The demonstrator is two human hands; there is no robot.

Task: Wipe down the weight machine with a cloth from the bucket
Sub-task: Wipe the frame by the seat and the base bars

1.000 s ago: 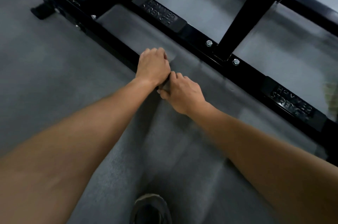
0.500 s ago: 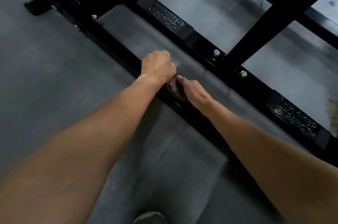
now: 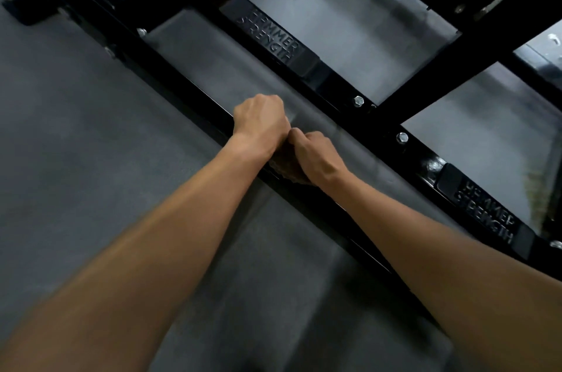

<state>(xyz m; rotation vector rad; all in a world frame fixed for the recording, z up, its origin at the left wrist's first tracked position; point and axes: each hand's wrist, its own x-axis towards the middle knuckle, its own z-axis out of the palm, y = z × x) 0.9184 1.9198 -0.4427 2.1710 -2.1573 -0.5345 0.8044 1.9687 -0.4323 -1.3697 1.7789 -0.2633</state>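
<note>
Closest to you, your two bare forearms come in from the bottom corners and meet in the middle, above a grey rubber floor. At the place where they meet, both hands sit on the near rail of the black weight machine, a low bar that runs across the view from upper left to lower right. Your right hand has its fingers curled around a dark cloth and holds it down on the top of this rail; the cloth shows only as a bunched piece under the hand and between the two wrists. Your left hand touches the right one and is closed like a fist, knuckles up, with fingers bent over the far edge of the rail; I cannot tell if it grips the rail, a corner of the cloth, or nothing. Beyond the hands lies a strip of floor, then the far rail with a raised plate reading HAMMER STRENGTH, and a second such plate lower to the right. Two silver bolts sit on that rail where a thick black beam rises toward the upper right.
</note>
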